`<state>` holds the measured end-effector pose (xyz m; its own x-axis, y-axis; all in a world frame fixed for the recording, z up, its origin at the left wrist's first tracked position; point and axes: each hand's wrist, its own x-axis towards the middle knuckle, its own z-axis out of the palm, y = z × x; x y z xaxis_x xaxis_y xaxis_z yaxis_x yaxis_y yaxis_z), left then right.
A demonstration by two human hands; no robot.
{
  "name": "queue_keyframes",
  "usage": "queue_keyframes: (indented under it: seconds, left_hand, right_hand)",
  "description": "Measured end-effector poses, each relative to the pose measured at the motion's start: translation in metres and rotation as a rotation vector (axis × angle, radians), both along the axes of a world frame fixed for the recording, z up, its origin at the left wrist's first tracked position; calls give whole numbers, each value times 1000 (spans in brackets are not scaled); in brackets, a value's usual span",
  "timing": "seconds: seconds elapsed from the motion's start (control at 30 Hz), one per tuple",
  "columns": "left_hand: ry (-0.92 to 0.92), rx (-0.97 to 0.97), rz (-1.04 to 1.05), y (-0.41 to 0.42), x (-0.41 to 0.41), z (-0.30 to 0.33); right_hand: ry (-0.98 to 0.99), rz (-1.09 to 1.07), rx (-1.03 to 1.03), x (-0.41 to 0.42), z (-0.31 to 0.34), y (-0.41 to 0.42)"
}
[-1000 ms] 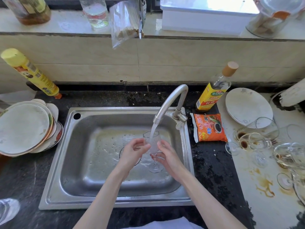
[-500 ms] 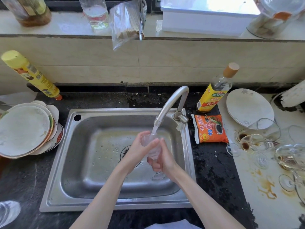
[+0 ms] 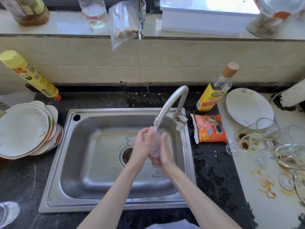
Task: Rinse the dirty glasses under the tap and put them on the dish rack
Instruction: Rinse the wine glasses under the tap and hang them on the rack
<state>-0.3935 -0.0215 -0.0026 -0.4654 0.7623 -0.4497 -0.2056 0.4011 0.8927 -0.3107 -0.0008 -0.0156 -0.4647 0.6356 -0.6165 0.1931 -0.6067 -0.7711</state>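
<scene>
A clear stemmed glass (image 3: 155,146) is held upright over the steel sink (image 3: 102,177), right under the tap spout (image 3: 166,106), and water runs into it. My left hand (image 3: 142,146) wraps the bowl from the left. My right hand (image 3: 163,152) presses against it from the right, lower down. The glass's foot (image 3: 157,174) shows below my hands. Several dirty stemmed glasses (image 3: 257,141) with brown dregs lie tipped over on the stained counter at the right. A dish rack is not visible.
A stack of plates (image 3: 24,129) stands left of the sink. A yellow spray can (image 3: 31,75), an oil bottle (image 3: 214,91), an orange sauce packet (image 3: 209,128) and a white plate (image 3: 247,106) sit near the back. Another glass (image 3: 8,212) shows at the bottom left.
The glass has risen closer to the spout. Both hands have closed further around its bowl, the left hand sliding up near the rim.
</scene>
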Motion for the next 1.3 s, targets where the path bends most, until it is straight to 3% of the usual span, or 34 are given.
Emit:
queue_keyframes:
  seconds: [0.1,0.33,0.47,0.63,0.77,0.87,1.0,1.13,1.23,1.3]
  left_hand:
    - [-2,-5,60,1,-1,3]
    - [-26,-1,91,7,-9,7]
    - [-65,-31,208,10,-7,10]
    - [-90,-36,204,14,-7,14]
    - [-161,-13,118,13,-3,18]
    - [-148,-21,146,13,-2,18]
    - [-121,-67,339,15,-9,12]
    - [-89,-33,81,6,-14,12]
    - [-68,100,-166,-4,-12,19]
    - [54,198,-290,-9,-16,23]
  right_hand:
    - [-31,19,93,-2,3,-4]
    - [-120,58,-12,4,13,3]
    - [-158,115,35,4,12,0]
    - [-124,-20,118,0,8,-11]
    - [-70,-136,-57,-1,17,-1]
    - [-115,-16,-48,4,18,3]
    - [-154,113,81,8,12,-1]
    - [-124,50,61,11,16,3]
    - [-90,-67,-100,14,19,14]
    - [-51,-96,-217,18,18,22]
